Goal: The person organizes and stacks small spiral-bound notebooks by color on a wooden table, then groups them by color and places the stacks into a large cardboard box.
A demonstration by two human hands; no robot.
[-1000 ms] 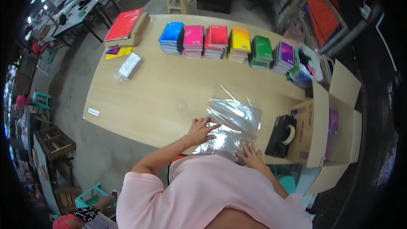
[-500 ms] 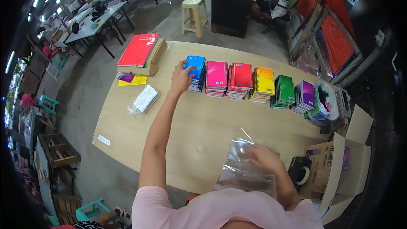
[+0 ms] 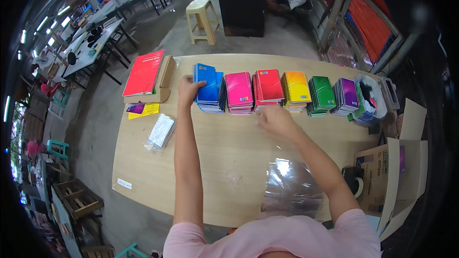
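My left hand point(image 3: 190, 89) grips the left edge of the top blue spiral notebook point(image 3: 207, 83) on the blue stack at the far side of the wooden table point(image 3: 158, 172). My right hand point(image 3: 274, 120) hovers, blurred, just in front of the pink stack point(image 3: 238, 91) and red stack point(image 3: 269, 85), fingers apart and holding nothing. A clear plastic bag point(image 3: 291, 186) lies flat on the table near my body, beside my right forearm.
Further notebook stacks run right: yellow-orange point(image 3: 296, 87), green point(image 3: 321, 93), purple point(image 3: 347, 95). A red book on a cardboard box point(image 3: 144, 72) stands far left, a bagged notebook point(image 3: 161, 131) nearer. An open carton point(image 3: 387, 172) and tape dispenser point(image 3: 355, 181) sit at the right. A person sits at a far desk.
My right hand let go of the clear bag and moved forward toward the pink and red stacks. My left hand stays at the blue stack, now closed on the top notebook.
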